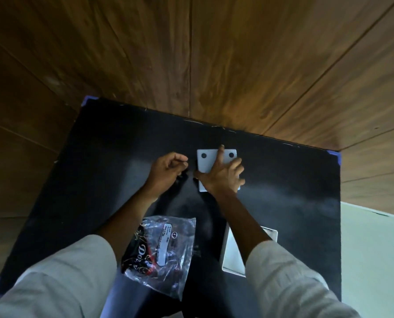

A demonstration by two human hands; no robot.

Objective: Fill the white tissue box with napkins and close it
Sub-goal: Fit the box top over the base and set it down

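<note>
A flat white lid panel [206, 161] with two black dots lies on the black table [99, 157], toward the far side. My right hand [223, 175] lies spread over it, index finger reaching its far edge and thumb at its left edge, holding it down. Just left of the panel, my left hand [168, 171] rests with its fingers curled in a loose pinch; nothing shows between them. The open white tissue box [232, 255] stands near me, partly hidden under my right forearm. A clear plastic napkin packet [164, 251] with black and red print lies to its left.
The table's far edge meets a wooden panelled wall [237, 65]. Blue tape marks the table corners [335, 154]. A pale floor [375, 260] shows past the table's right edge.
</note>
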